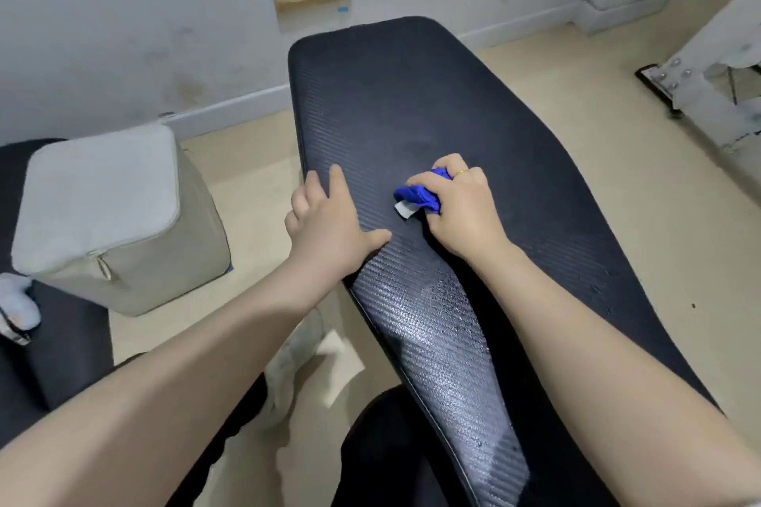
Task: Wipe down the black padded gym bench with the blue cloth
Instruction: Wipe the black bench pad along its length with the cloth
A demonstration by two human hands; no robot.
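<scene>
The black padded bench [412,103] runs from the near bottom edge away toward the wall, its textured top shiny near me. My right hand [461,210] grips a bunched blue cloth [420,196] with a small white tag and holds it down on the middle of the pad. My left hand [325,218] rests flat on the bench's left edge, fingers straight, thumb on the top surface.
A beige fabric cube stool [111,214] stands on the floor left of the bench. Another black pad [41,342] lies at the far left. A white metal frame [708,82] stands at the right. The wall [164,12] is close behind the bench.
</scene>
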